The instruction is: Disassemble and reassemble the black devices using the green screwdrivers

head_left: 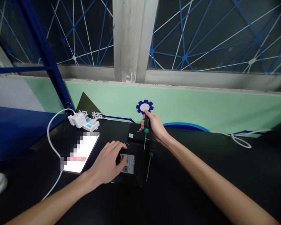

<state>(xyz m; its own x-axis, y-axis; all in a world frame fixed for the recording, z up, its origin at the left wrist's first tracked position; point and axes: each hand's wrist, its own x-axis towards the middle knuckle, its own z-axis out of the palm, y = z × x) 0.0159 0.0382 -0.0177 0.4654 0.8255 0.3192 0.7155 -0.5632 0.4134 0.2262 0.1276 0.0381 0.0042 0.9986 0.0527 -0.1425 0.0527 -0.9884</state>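
My left hand [109, 162] lies flat, fingers spread, on a flat black device [133, 173] with a white label [128, 163]. In my right hand [154, 126] I grip a green-handled screwdriver [146, 131] upright, its tip down at the far edge of the black device. A second green-handled screwdriver [150, 159] lies on the table just to the right of the device. A small black box [136, 133] with a white sticker sits behind, under my right hand.
A lit phone [81, 153] lies left of my left hand. A white power strip with a charger [83, 122] and its white cable [51, 140] sit at the back left. Another white cable [242, 142] runs at the right. A green wall panel [201, 107] borders the black table [201, 162].
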